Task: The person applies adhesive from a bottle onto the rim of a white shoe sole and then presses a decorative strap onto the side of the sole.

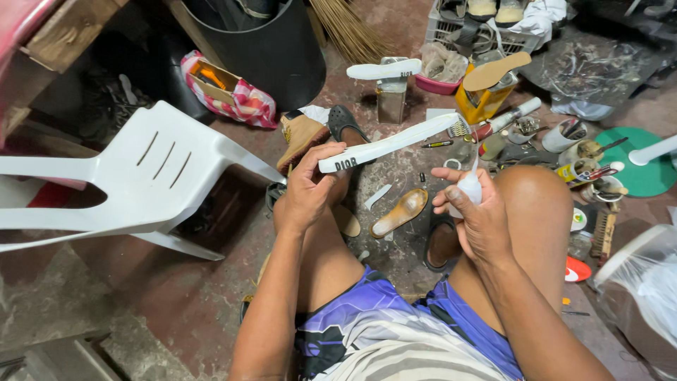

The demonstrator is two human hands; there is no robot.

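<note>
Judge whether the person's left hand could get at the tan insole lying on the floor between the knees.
Probably not yet: the left hand is gripping the white sole, though the insole lies uncovered just below.

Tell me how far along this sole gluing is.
Mid-step. Left hand holds the white sole edge-up; right hand tips a small white bottle at its far end. Whether any glue is on yet cannot be seen. A second white sole lies untouched on a tin.
</note>
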